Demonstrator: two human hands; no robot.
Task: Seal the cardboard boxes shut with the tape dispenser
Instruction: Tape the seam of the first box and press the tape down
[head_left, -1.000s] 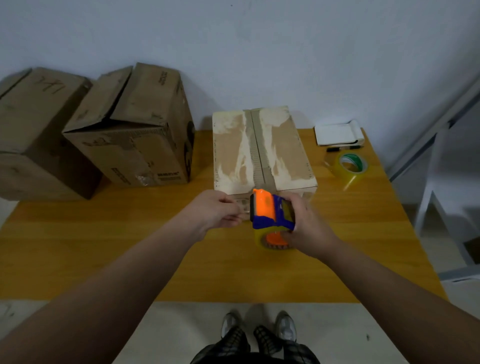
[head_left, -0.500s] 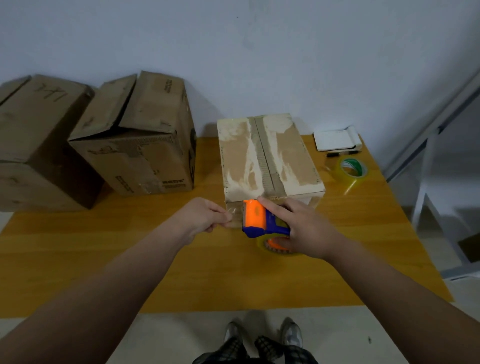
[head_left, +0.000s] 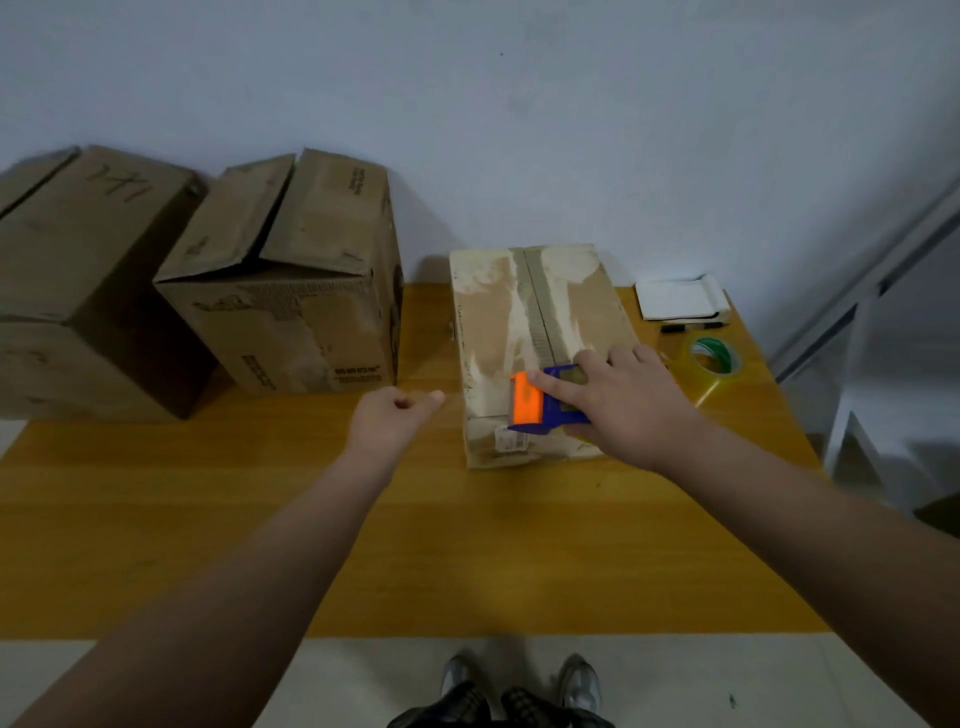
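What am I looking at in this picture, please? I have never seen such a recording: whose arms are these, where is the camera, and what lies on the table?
There is no machine here. Both arms belong to one person, and the camera is worn on that person's head, looking forward and down. The right hand grips an orange and blue tape dispenser and holds it on the near end of the small cardboard box, which stands on the yellow table. The left hand is over the table, left of that box, its fingers curled, with nothing seen in it. Two larger boxes stand at the left: the open-flapped box and the far-left box. At the right lie a tape roll, a black marker and a white object that I cannot identify.
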